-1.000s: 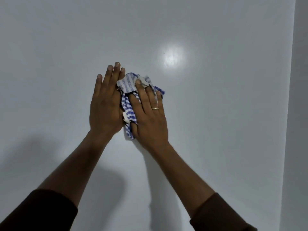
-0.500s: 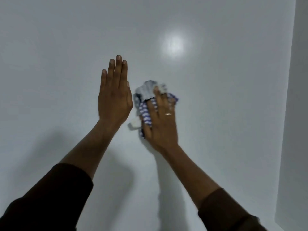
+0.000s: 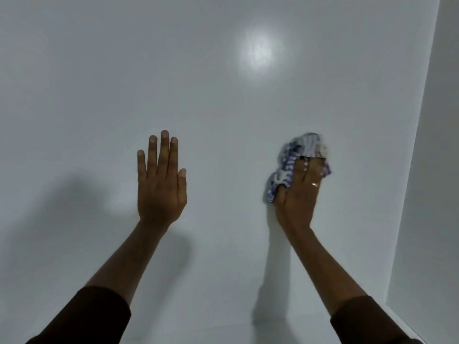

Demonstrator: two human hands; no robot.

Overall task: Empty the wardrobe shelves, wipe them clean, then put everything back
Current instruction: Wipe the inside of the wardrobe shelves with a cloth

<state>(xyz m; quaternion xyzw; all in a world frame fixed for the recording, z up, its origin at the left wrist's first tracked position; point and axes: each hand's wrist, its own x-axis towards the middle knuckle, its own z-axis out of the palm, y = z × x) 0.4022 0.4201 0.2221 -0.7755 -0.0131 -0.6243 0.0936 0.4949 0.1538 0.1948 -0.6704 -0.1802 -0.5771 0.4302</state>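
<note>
There is one camera only, worn on the person's head. It looks forward, close to a white panel (image 3: 223, 120), with both forearms reaching in from the bottom edge; a side wall (image 3: 432, 170) stands at right.

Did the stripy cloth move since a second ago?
Yes. The right hand has slid the striped cloth rightward across the white panel, away from the left hand and toward the side wall.
</note>
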